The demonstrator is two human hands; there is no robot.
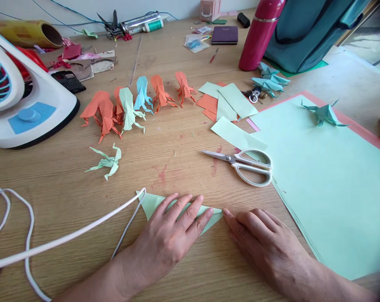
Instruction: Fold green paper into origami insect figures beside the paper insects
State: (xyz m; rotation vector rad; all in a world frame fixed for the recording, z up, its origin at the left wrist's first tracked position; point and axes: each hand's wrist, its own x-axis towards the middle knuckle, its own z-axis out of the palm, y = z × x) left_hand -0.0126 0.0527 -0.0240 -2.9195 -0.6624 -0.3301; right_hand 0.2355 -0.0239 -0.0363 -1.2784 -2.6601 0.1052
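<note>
A sheet of pale green paper point(150, 204), folded into a long triangle, lies flat on the wooden table in front of me. My left hand point(174, 233) rests over its middle, fingers stretched out and pressing it down, so much of the paper is hidden. At the triangle's right corner, my right hand point(262, 239) is closed with curled fingers, a fingertip and thumb at the narrow tip. Beyond the hands lies a pair of scissors point(252, 167) with white handles, blades together and pointing left. A pale green origami figure point(108, 162) sits further left.
White cable point(83, 232) crosses the left side, its loop over the paper's left corner. A white fan point(35, 105) stands left. Several origami figures point(107, 117) line the back. Cut paper pieces point(230, 100), large green sheets point(321, 180) and a red bottle point(260, 37) are right.
</note>
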